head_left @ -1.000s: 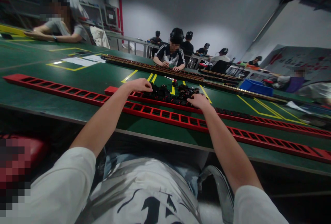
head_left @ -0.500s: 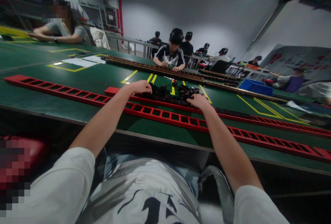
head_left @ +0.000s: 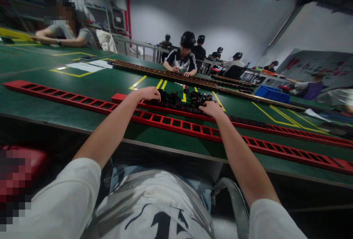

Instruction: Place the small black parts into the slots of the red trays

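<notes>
A red slotted frame (head_left: 124, 98) lies across the table, with small black parts (head_left: 176, 101) set along it and heaped on its far side. My left hand (head_left: 150, 93) is at the left end of this black row, its fingers curled down among the parts. At the right end, my right hand (head_left: 212, 109) has its fingers bent together against the black pieces. What either hand pinches is too small and dark to make out. Nearer to me runs a second, longer red ladder-like frame (head_left: 171, 122), beneath my forearms.
Beyond the parts lie a small red-tipped tool (head_left: 182, 85) and long brown strips (head_left: 160, 74). A co-worker (head_left: 180, 59) bends over the strips; another person (head_left: 63, 33) sits at the left. A blue bin (head_left: 271, 93) stands at right, white papers (head_left: 85, 66) at left.
My left hand has shifted very slightly left. My right hand stays at nearly the same place on the black parts, and the frames lie still.
</notes>
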`<state>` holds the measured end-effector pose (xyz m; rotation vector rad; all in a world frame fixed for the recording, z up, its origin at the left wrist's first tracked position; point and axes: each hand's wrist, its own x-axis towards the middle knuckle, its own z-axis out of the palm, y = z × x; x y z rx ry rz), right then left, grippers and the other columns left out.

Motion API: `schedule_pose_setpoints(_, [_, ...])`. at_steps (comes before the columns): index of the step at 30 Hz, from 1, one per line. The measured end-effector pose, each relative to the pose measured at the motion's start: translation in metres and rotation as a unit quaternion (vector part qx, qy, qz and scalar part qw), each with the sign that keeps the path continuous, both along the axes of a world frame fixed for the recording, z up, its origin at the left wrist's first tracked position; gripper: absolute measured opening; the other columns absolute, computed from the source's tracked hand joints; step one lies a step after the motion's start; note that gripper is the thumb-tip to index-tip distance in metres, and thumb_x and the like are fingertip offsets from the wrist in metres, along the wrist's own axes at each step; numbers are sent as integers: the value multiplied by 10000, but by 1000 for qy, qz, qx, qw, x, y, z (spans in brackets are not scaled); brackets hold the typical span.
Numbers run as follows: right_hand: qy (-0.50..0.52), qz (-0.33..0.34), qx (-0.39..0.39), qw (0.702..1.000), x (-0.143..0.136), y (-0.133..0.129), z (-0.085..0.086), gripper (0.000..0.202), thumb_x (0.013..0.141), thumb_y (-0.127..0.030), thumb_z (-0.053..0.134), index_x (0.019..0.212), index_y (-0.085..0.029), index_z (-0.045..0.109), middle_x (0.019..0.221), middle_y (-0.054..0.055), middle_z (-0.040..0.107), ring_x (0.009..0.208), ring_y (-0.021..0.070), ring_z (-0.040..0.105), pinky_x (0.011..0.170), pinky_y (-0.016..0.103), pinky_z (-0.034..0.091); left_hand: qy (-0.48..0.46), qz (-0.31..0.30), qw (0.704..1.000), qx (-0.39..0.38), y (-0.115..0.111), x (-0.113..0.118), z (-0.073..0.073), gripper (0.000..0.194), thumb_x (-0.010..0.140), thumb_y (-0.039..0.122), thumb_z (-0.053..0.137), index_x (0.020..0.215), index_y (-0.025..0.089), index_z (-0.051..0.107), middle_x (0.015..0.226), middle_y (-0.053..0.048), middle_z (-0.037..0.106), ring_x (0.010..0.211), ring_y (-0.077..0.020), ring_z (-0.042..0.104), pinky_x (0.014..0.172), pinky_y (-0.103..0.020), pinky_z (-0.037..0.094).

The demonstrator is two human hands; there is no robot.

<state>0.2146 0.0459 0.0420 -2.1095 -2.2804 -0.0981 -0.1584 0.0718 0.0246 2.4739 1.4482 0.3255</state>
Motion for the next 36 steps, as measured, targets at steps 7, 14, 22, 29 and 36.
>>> schedule_pose_setpoints(7, [17, -17, -3, 1000, -1, 0, 1, 542, 914, -581, 502, 1273, -216, 680, 1330, 165, 620, 1235, 350, 557, 1027, 509, 441, -16, -5, 1000, -5, 1, 2, -1, 281, 800, 301, 559, 873, 189, 806, 804, -37, 743, 687, -147, 600, 684, -241, 410])
schedule_pose_setpoints(14, [17, -24, -7, 1000, 0, 3, 0, 533, 903, -572, 514, 1272, -224, 680, 1333, 167, 610, 1233, 371, 551, 1010, 538, 448, 2, -5, 1000, 12, -6, 9, -1, 205, 796, 302, 608, 838, 183, 770, 820, -41, 741, 723, -152, 614, 688, -241, 416])
schedule_pose_setpoints(22, [22, -26, -3, 999, -1, 0, 0, 532, 911, -583, 514, 1270, -227, 679, 1336, 167, 609, 1241, 367, 548, 1024, 528, 439, 36, 31, 999, 14, -7, 13, -3, 192, 794, 282, 609, 857, 186, 762, 858, -57, 740, 750, -168, 621, 692, -253, 423])
schedule_pose_setpoints(29, [16, -28, -14, 999, -2, 0, 3, 550, 910, -598, 502, 1280, -229, 672, 1369, 173, 590, 1272, 390, 527, 1021, 547, 435, -3, 8, 998, 60, -6, 7, 0, 177, 822, 255, 601, 866, 182, 756, 865, -54, 733, 770, -163, 617, 731, -254, 424])
schedule_pose_setpoints(36, [14, -27, -16, 999, -2, 0, 3, 555, 906, -590, 499, 1295, -231, 665, 1378, 176, 583, 1289, 418, 503, 1009, 578, 439, -19, 71, 991, 114, -8, -5, 9, 257, 871, 298, 547, 884, 170, 769, 900, -72, 739, 819, -181, 624, 760, -254, 439])
